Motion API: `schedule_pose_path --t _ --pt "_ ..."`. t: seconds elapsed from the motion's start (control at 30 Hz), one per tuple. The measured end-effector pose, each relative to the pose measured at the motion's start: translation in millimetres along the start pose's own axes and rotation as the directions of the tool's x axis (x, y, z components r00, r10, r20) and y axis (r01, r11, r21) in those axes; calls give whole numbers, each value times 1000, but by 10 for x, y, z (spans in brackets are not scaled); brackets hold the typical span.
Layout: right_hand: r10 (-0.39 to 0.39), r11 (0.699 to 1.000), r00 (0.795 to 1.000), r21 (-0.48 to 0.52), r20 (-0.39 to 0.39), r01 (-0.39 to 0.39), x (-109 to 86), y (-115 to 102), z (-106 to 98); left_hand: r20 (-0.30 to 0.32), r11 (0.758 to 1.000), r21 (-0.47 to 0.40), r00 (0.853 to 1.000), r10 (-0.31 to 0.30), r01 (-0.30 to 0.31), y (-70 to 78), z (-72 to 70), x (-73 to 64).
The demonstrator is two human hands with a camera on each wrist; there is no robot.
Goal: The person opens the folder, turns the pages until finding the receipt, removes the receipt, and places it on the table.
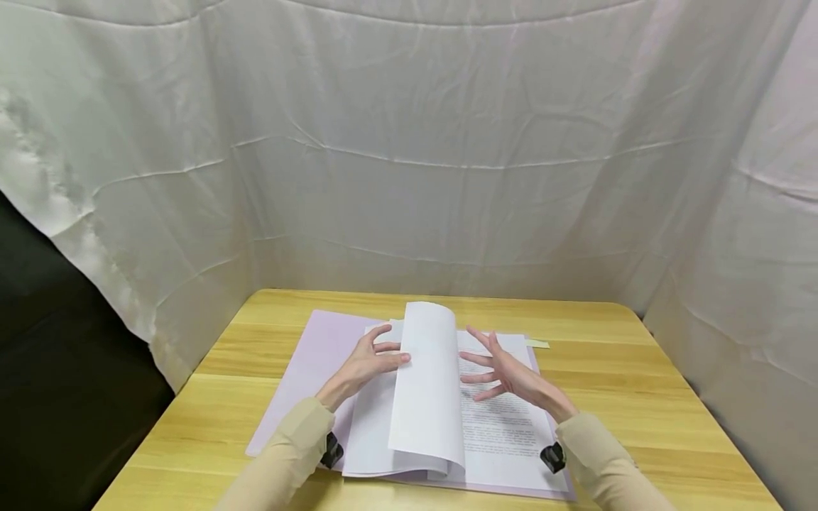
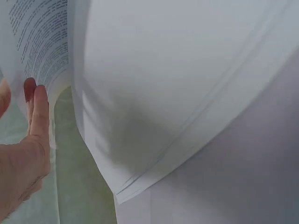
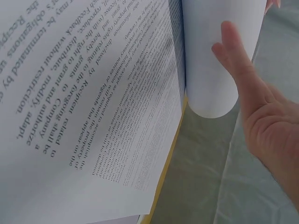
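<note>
A stack of printed sheets [image 1: 498, 433] lies in an open pale purple folder [image 1: 287, 397] on the table. From it one white sheet [image 1: 424, 383] stands up in a curl, partway turned over. My left hand [image 1: 367, 362] holds this sheet by its left edge, thumb on the near face and fingers at the other side. In the left wrist view, the fingers [image 2: 41, 105] lie against its printed side. My right hand [image 1: 505, 369] hovers above the right-hand page with fingers spread, holding nothing. The right wrist view shows this page's print [image 3: 112, 102] close up.
The yellow wooden table [image 1: 639, 397] extends around the folder. A pale yellow tab [image 1: 538, 343] sticks out at the folder's upper right. Grey-white cloth [image 1: 447, 199] hangs behind and along the sides, with a black area [image 1: 57, 369] at left.
</note>
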State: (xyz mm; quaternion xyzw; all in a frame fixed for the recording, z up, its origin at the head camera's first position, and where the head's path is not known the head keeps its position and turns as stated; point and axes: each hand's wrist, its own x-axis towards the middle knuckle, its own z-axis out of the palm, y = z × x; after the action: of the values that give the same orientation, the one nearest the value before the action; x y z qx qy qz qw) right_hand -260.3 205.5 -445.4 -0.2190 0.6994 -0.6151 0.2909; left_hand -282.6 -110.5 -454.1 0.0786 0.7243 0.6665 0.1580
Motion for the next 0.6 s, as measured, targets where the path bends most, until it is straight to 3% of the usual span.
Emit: schedule_pose_path --t 0.33,0.6 --pt "-4 996 998 -95 -58 -1 -8 46 -58 -101 998 -18 993 -60 59 -51 18 6" --pt "-11 961 972 -271 -236 -55 -50 236 -209 -126 994 57 988 -89 97 -96 -41 -16"
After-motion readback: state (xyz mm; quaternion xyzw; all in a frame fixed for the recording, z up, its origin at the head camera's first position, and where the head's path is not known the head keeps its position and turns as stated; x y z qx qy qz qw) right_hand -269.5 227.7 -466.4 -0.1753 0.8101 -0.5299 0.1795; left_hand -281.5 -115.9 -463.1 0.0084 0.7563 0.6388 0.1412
